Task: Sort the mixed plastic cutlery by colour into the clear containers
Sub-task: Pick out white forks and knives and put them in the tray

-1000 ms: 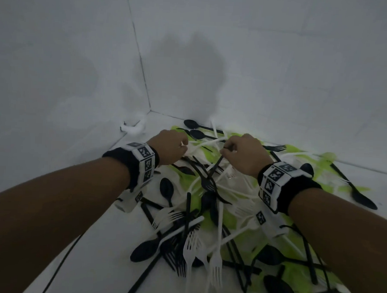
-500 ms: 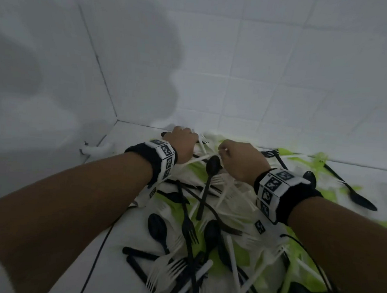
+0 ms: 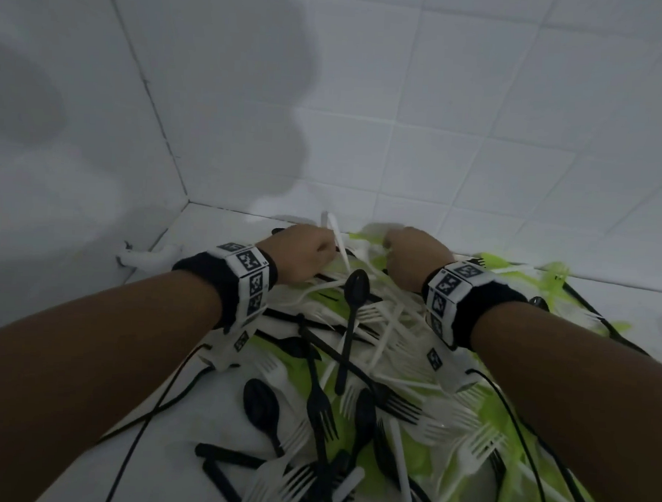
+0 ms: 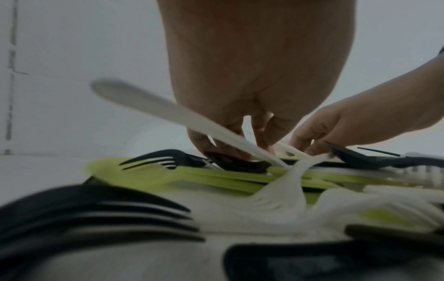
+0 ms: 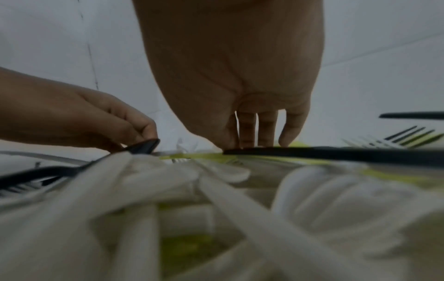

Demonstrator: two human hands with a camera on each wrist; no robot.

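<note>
A heap of black, white and green plastic cutlery (image 3: 353,386) lies on a white tiled floor in a corner. My left hand (image 3: 306,255) is at the heap's far end. It grips a white piece (image 3: 335,239) whose handle juts up and away (image 4: 149,106), and its fingertips (image 4: 230,150) touch a black spoon bowl (image 4: 238,163). My right hand (image 3: 409,255) is close beside it, fingers down in the heap (image 5: 254,140), pinching the handle of a white fork (image 4: 288,186). A black spoon (image 3: 356,290) lies between my wrists. No clear container is in view.
Tiled walls meet in a corner (image 3: 188,201) just behind the heap. A small white object (image 3: 149,258) lies at the base of the left wall. Black cables (image 3: 152,414) run from my wrist cameras across the floor. A black handle (image 5: 336,154) crosses in front of my right fingers.
Both hands have moved toward the back wall. The black pieces held between them earlier are down. A white handle now sticks up from my left hand.
</note>
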